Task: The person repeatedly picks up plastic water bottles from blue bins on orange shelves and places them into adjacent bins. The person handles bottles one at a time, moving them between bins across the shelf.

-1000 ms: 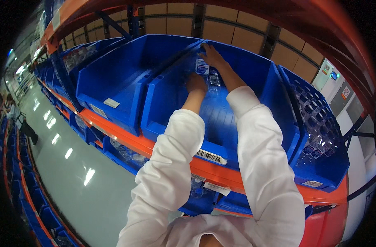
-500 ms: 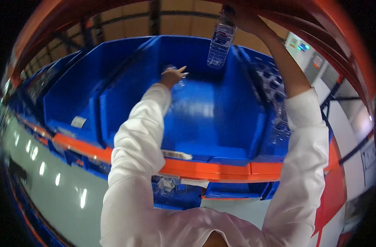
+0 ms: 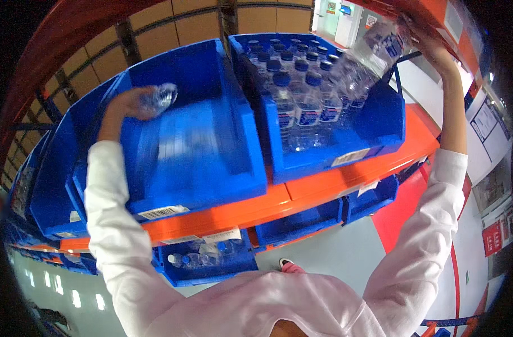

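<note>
My left hand (image 3: 134, 104) is closed around a clear plastic bottle (image 3: 164, 98), its base end pointing right, inside a large blue bin (image 3: 172, 194). Up at the right, my raised right hand (image 3: 430, 46) grips another clear bottle (image 3: 374, 53) by its upper end. That bottle slants down to the left, smeared by motion, over a second blue bin (image 3: 329, 154). In this bin several clear bottles (image 3: 308, 106) with blue caps and blue-and-white labels stand upright in rows. The fingers of my right hand are partly blurred.
An orange shelf beam (image 3: 279, 199) runs under the bins, and a red beam (image 3: 99, 22) arches overhead. On a lower level a blue bin (image 3: 211, 272) holds a few bottles. Brown cartons (image 3: 149, 42) stand behind the rack. A red floor patch (image 3: 391, 208) lies at the right.
The view has swung right, bringing the bottle-filled bin nearer the middle. My right hand's bottle has gone from upright to slanted over that bin. A bottle now shows plainly in my left hand.
</note>
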`<state>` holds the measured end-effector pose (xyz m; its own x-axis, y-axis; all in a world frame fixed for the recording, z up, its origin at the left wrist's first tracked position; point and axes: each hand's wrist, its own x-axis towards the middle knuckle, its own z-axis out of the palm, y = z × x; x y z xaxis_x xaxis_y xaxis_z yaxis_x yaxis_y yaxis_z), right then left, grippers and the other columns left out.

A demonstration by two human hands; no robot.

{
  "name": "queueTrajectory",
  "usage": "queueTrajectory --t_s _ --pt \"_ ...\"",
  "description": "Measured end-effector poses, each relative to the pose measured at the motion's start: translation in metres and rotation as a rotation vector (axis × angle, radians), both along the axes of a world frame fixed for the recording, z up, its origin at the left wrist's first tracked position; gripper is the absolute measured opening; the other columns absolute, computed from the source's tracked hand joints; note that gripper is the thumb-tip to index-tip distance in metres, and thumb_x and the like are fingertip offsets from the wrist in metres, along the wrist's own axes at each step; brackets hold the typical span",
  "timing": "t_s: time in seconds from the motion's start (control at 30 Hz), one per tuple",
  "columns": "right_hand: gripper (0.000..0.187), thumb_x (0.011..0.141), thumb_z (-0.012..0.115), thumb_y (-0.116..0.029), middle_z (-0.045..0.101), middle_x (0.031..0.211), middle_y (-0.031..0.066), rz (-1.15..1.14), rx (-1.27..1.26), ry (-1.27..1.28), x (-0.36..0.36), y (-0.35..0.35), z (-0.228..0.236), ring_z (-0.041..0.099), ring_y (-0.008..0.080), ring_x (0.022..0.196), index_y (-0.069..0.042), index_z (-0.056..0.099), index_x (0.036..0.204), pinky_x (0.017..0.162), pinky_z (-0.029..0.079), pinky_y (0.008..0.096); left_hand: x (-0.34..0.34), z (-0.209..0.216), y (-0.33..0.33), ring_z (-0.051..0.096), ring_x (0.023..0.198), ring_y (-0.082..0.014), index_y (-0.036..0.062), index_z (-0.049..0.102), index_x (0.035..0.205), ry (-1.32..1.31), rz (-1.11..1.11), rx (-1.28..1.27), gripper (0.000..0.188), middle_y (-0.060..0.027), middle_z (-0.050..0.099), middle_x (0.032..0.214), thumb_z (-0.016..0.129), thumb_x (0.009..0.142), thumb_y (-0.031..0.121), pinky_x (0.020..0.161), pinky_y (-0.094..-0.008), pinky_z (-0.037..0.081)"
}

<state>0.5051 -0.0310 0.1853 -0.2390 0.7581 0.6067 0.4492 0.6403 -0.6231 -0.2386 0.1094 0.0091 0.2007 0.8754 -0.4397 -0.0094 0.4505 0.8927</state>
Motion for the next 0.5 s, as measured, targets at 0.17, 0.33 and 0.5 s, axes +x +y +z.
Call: queueTrajectory --t_s 0.17,0.33,0.5 --pt "0.039 0.092 0.051 -0.018 0.057 0.119 0.0037 -0.294 -0.012 -0.480 0.002 -0.013 -0.045 0.058 0.0126 0.086 -0.018 0.047 0.131 0.071 0.047 0.0266 0.114 0.072 -0.163 0.037 0.127 -0.0367 0.0049 0.034 0.135 -0.479 -0.126 0.377 0.050 -0.0282 0.033 0.137 0.050 0.091 0.022 0.102 -0.0476 0.037" --pt "0.032 0.089 0.055 -0.014 0.059 0.112 0.0054 -0.078 0.041 -0.563 -0.025 -0.002 -0.083 0.058 0.0115 0.073 -0.012 0.052 0.121 0.058 0.050 0.0253 0.266 0.059 -0.293 0.037 0.127 -0.0396 -0.0011 0.024 0.139 -0.538 -0.338 0.461 0.081 -0.0319 0.029 0.138 0.070 0.074 0.017 0.105 -0.0519 0.031" --pt "0.039 0.086 0.062 -0.020 0.060 0.110 0.0098 0.031 -0.086 -0.649 -0.049 0.014 -0.116 0.063 0.0153 0.070 -0.009 0.051 0.122 0.065 0.054 0.0285 0.388 0.020 -0.286 0.049 0.117 -0.0283 -0.0064 0.021 0.138 -0.476 -0.431 0.543 0.072 -0.0226 0.042 0.131 0.064 0.081 0.006 0.096 -0.0369 0.043"
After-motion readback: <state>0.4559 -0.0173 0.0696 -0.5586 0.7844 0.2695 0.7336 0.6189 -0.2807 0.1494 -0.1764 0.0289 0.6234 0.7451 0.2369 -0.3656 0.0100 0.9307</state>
